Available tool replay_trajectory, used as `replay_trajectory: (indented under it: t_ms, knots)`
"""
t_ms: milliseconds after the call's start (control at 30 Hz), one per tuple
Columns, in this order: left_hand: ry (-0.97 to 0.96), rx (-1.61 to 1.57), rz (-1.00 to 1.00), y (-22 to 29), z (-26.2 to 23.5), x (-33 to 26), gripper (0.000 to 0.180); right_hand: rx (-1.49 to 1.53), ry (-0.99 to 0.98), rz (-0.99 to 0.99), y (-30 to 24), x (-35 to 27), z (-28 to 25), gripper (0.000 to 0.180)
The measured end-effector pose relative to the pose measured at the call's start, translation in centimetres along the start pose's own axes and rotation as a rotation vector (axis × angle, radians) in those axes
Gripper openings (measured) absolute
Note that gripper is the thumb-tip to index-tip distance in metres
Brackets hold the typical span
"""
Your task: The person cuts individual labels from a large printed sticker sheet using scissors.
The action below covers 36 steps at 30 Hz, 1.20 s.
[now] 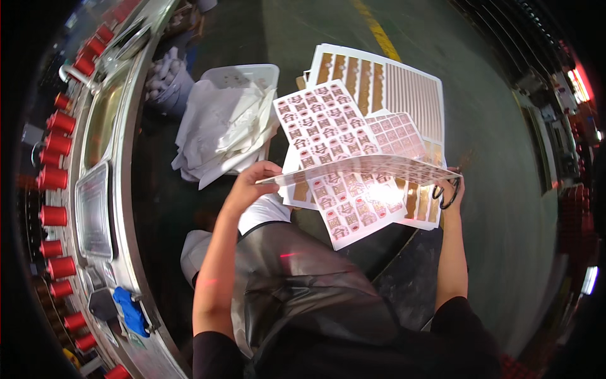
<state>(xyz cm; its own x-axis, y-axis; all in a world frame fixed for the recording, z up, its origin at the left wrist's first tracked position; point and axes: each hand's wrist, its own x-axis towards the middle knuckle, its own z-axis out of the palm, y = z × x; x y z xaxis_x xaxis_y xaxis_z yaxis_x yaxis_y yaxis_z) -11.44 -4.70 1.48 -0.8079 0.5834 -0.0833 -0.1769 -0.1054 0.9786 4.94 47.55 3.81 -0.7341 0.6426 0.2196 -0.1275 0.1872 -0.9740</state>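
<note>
My left hand (251, 184) grips the left edge of a label sheet (360, 167) printed with red and gold stickers, held nearly flat in front of me. My right hand (449, 189) holds the sheet's right end and also carries black-handled scissors (445, 194) looped on its fingers. Below the held sheet lie several more sticker sheets (325, 123) fanned on a stack, and a larger sheet (385, 82) with gold strips at the back.
A white bin (243, 76) stuffed with white paper scraps (221, 129) stands to the left. A curved metal machine (101, 189) with a row of red spools (53, 177) runs along the far left, with a blue cloth (130, 311) on it. Grey floor lies right.
</note>
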Motion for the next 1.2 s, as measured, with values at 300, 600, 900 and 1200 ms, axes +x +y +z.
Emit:
replay_trajectory:
  t_ms: [300,600,900,1200]
  knots:
    - [-0.133,1.057,0.174,9.1,8.9,3.7,0.040,-0.048,0.028,0.015,-0.9,-0.5,0.6,0.036]
    - [-0.082,1.423,0.325,7.2,14.2,8.5,0.012,-0.015,0.029,0.073,-0.9,0.9,1.0,0.038]
    - [-0.216,0.886,-0.115,16.3,1.8,4.1,0.026,-0.096,-0.326,0.107,-11.7,1.0,10.2,0.031]
    - [0.013,0.186,-0.432,9.8,-6.0,-8.0,0.025,-0.370,-0.905,0.178,-10.8,0.1,14.3,0.023]
